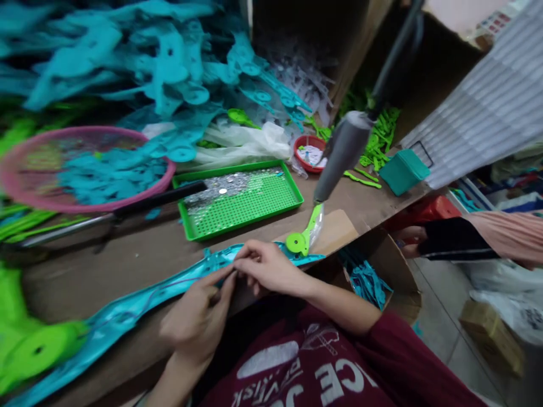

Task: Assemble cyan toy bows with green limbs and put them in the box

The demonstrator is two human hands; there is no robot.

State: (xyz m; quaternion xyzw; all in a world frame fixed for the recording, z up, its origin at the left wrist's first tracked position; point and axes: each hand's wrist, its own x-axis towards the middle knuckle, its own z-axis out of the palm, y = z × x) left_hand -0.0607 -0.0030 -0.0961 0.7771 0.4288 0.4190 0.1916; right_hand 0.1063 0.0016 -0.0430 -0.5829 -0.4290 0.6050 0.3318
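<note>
Workbench: a brown wooden table [139, 249], cluttered, running from lower left to upper right.
Teal heap: a big pile of teal plastic parts [139, 62] fills the back of the table, blurred.
Pink basket: a round pink basket [25, 186] at left holds more teal pieces.
Green tray: a perforated green tray [254, 206] mid-table, its left half covered with small silvery bits.
Red bowl: a small red bowl [303, 144] behind the tray holds pale scraps.
Teal strip: a long teal plastic strip [127, 308] lies along the near table edge, a green part [303, 237] at its right end.
Left hand [197, 322]: fingertips pinched on the strip.
Right hand [265, 268]: fingers pinching the strip just beside the left.
Writing: white letters on the maroon shirt [339, 367], not readable whole.
Room: a cardboard box [492, 336] on the pale floor; another person's sleeve [458, 240] at right.
</note>
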